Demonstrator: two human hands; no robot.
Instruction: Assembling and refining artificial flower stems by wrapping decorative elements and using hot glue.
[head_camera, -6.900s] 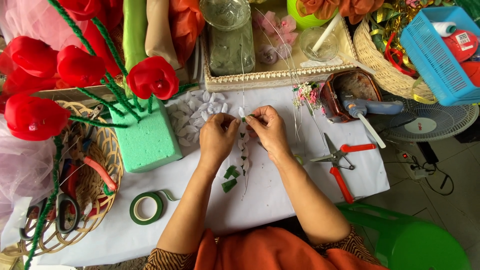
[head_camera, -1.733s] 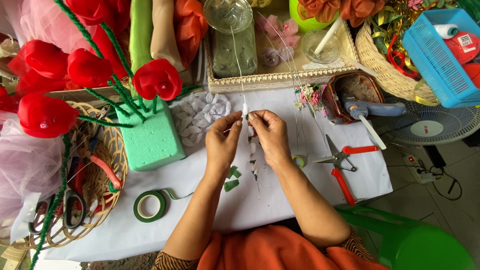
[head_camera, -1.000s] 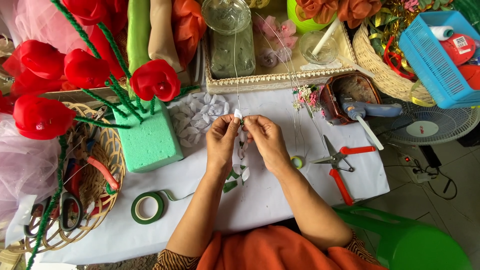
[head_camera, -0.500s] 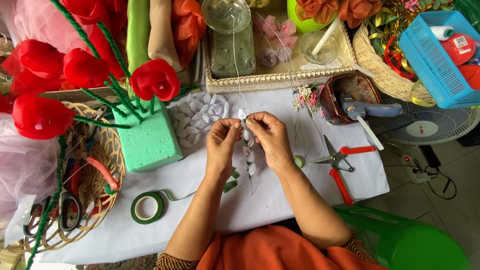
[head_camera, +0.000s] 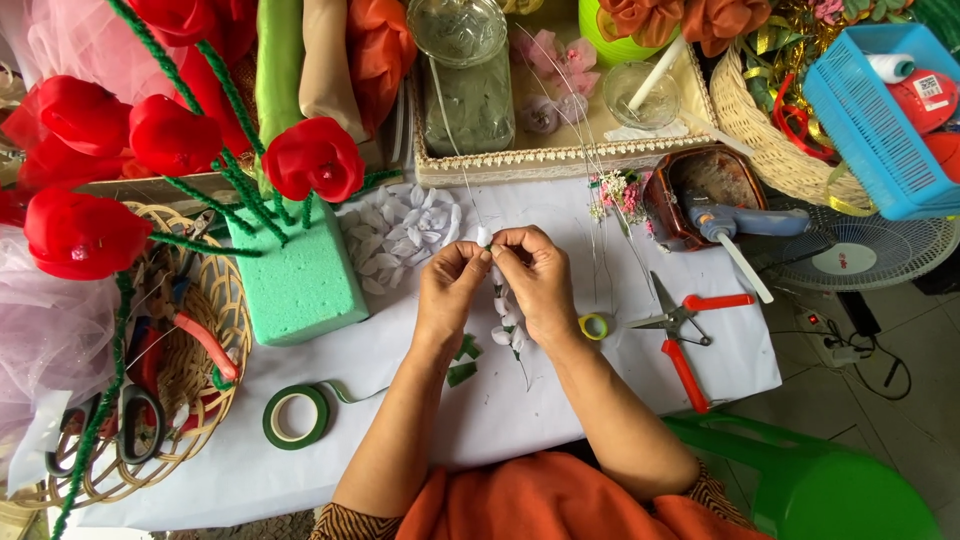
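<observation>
While your two hands meet over the middle of the white cloth-covered table (head_camera: 560, 420), each one is pinched shut on the same thin stem of small white fabric petals (head_camera: 508, 322). Your left hand (head_camera: 450, 295) closes thumb and forefinger on the top of that stem, and your right hand (head_camera: 540, 285) grips it from the other side, fingertips nearly touching the left ones. The stem hangs down between your wrists, its white petals showing just below the fingers, with a few small green leaf scraps (head_camera: 463, 360) lying on the cloth beside your left wrist.

Just beyond your fingertips lies a loose pile of white fabric petals (head_camera: 395, 235). To your left stands a mint-green foam block (head_camera: 298, 280) stuck with red fabric flowers on green wrapped stems (head_camera: 312, 160), and nearer you a roll of green floral tape (head_camera: 296, 416) lies flat. To your right, close to your right wrist, sits a small yellow-green tape roll (head_camera: 597, 326), then red-handled pliers (head_camera: 685, 335), and further back a blue-grey glue gun (head_camera: 745, 222) resting against a brown dish. A round wicker tray (head_camera: 205, 400) of scissors and tools sits at the far left edge
</observation>
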